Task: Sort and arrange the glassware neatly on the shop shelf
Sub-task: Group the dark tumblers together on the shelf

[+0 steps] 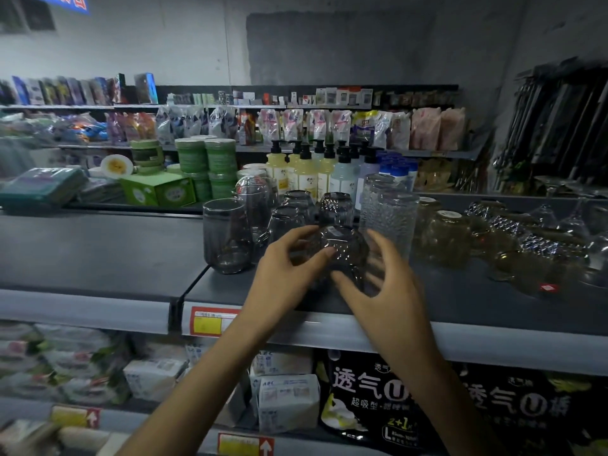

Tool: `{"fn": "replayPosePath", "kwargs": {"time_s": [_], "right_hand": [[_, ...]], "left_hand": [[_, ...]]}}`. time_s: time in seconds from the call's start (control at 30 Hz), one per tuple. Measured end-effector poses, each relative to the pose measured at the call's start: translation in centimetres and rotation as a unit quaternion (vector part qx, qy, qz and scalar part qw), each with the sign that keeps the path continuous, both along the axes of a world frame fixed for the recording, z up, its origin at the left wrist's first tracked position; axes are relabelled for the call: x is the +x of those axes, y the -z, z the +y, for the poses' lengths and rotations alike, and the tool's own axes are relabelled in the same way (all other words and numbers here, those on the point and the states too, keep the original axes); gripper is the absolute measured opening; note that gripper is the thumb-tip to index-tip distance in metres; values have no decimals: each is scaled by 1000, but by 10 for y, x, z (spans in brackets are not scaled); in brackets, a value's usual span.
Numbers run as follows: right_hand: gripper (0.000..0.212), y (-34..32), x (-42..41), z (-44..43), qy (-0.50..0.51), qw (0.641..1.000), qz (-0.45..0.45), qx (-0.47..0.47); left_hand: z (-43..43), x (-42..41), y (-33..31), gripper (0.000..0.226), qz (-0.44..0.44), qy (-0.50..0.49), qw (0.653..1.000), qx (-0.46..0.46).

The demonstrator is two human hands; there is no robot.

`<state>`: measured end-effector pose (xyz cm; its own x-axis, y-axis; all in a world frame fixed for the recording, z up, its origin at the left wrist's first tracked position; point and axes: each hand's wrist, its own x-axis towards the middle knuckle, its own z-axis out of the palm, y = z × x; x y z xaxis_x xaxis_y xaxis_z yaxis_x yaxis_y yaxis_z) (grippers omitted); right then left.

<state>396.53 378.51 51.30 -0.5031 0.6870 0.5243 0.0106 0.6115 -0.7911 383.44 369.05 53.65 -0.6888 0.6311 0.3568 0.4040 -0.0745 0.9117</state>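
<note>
We see the left hand (286, 271) gripping a smoky textured glass (340, 245), upside down: thumb on its near face, fingers curled over its top left. The right hand (388, 291) is at the glass's right side with fingers spread and loose, motion-blurred, thumb low at the front; we cannot tell if it touches. The glass sits between the two sets of fingers, over the front part of the grey shelf (98, 255). Just behind the fingertips are more upturned smoky glasses (335, 209). Left of the left fingers stands a tall smoky tumbler (225, 236), upright. Beyond the right fingers are clear ribbed tall glasses (390, 215), and further right amber glasses (449, 238). Below the left wrist there's a red-yellow price tag (212, 320) on the shelf edge. Pump bottles (306, 174) are well behind everything.
</note>
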Motion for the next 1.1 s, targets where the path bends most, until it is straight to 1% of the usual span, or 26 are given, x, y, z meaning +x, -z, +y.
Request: {"fn": "replayPosePath", "kwargs": {"time_s": [0.07, 0.13, 0.2, 0.27, 0.33, 0.5, 0.57, 0.7, 0.77, 0.83, 0.9, 0.93, 0.97, 1.03, 1.1], "right_hand": [[56, -2, 7, 1, -8, 999, 27, -27], [33, 0, 12, 3, 22, 999, 38, 0], [17, 1, 13, 3, 37, 999, 28, 14], [10, -1, 10, 4, 27, 1000, 6, -3], [8, -6, 7, 7, 16, 1000, -11, -15], [11, -12, -8, 20, 16, 997, -68, -39], [15, -13, -11, 27, 9, 996, -70, -48], [25, -11, -11, 33, 13, 996, -82, -18], [32, -10, -13, 32, -20, 996, -74, -54], [43, -11, -19, 31, -41, 993, -52, -101], [67, -14, -25, 30, -37, 990, -37, -135], [78, -15, -28, 30, -36, 988, -38, -144], [82, -17, -30, 29, -36, 988, -47, -145], [73, -22, -33, 28, -30, 988, -72, -134], [68, -24, -37, 30, -33, 988, -74, -133]], "left_hand": [[-5, 1, 2, 48, 9, -3, 1000, -3], [-9, 3, 4, 56, 15, -3, 1000, -13], [-6, 5, 5, 62, 31, -7, 999, -28], [0, 6, 3, 64, 46, -13, 998, -37], [7, 6, 1, 69, 50, -15, 997, -50], [20, 2, 3, 62, 78, -25, 995, -65], [20, 3, 2, 64, 75, -21, 994, -74], [21, 2, -1, 69, 67, -3, 995, -78], [24, 1, -2, 66, 56, 7, 996, -71], [28, -2, 0, 61, 37, 15, 998, -57], [33, -4, -1, 54, 19, 13, 998, -55], [35, -5, -1, 46, 11, 13, 998, -57], [37, -5, -3, 39, 6, 14, 998, -62], [42, -6, -6, 34, -4, 18, 997, -71], [46, -8, -8, 37, -13, 17, 997, -68]]}}
